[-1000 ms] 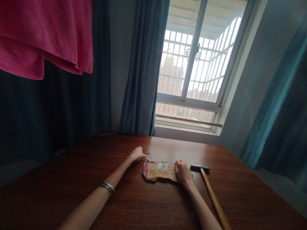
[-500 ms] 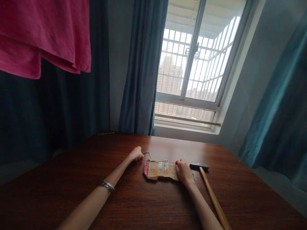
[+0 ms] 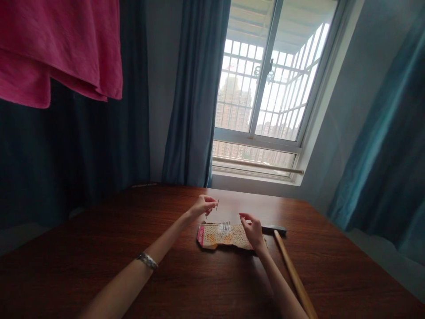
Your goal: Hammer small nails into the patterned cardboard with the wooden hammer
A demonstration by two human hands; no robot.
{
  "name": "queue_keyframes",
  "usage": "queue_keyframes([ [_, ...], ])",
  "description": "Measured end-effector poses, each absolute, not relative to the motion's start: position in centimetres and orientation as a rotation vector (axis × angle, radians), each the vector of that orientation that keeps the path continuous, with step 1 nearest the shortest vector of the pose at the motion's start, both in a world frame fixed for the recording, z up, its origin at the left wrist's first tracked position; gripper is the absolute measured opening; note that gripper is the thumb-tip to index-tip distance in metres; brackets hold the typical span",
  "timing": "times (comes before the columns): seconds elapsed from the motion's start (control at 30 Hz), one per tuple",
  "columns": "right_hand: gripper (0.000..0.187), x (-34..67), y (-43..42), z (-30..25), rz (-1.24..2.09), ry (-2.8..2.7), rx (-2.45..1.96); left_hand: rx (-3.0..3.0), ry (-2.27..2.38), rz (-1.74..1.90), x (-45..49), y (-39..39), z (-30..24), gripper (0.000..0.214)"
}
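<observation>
My left hand [image 3: 203,205] is raised above the table, pinching a thin nail [image 3: 218,204] upright at its fingertips. Just below that hand another dark nail [image 3: 206,216] shows; I cannot tell whether it lies on the table or is also held. A worn, speckled board [image 3: 212,235] with a pink left end lies in front of me. Several nails [image 3: 226,225] stand upright close together near its far edge. Over the board's right part hovers my right hand [image 3: 252,229], its thumb and forefinger curved and apart, with nothing visible in them.
A hammer with a black head [image 3: 275,230] and long wooden handle [image 3: 294,274] lies right of the board, beside my right forearm. The brown wooden table [image 3: 186,283] reaches to the curtain [image 3: 189,133] and window wall. Pink cloth [image 3: 76,48] hangs upper left.
My left hand has risen from the table and moved right, with a nail now sticking up from its fingers. My right hand has lifted off the board and its fingers have parted.
</observation>
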State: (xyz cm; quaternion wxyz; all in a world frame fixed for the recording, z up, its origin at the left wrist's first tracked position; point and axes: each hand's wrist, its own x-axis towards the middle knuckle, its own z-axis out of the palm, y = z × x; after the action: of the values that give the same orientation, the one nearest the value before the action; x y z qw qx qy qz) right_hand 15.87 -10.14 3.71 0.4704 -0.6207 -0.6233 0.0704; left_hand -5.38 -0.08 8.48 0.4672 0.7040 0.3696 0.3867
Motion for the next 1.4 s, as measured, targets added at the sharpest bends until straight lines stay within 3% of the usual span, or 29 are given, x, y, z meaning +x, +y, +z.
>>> queue_keyframes([
  [0.17, 0.034, 13.8, -10.9, 4.8, 0.606, -1.396, -1.141, 1.814, 0.731, 0.953, -2.6, -3.7, 8.8, 0.030],
  [0.47, 0.033, 13.3, -11.3, 5.0, 0.774, -1.244, -1.034, 1.863, 0.710, 0.989, -0.8, -6.2, 8.2, 0.035],
  [0.7, 0.034, 13.5, -10.8, 4.6, 0.678, -1.328, -1.070, 1.887, 0.737, 0.990, -0.9, -5.4, 7.4, 0.035],
  [0.93, 0.036, 15.2, -8.8, 2.6, 0.533, -1.334, -1.241, 1.618, 0.824, 1.215, -1.4, -1.6, 4.7, 0.034],
  [1.4, 0.023, 14.3, -8.6, 1.8, 0.444, -1.554, -1.341, 1.726, 0.661, 0.992, -0.1, -2.2, 1.3, 0.055],
])
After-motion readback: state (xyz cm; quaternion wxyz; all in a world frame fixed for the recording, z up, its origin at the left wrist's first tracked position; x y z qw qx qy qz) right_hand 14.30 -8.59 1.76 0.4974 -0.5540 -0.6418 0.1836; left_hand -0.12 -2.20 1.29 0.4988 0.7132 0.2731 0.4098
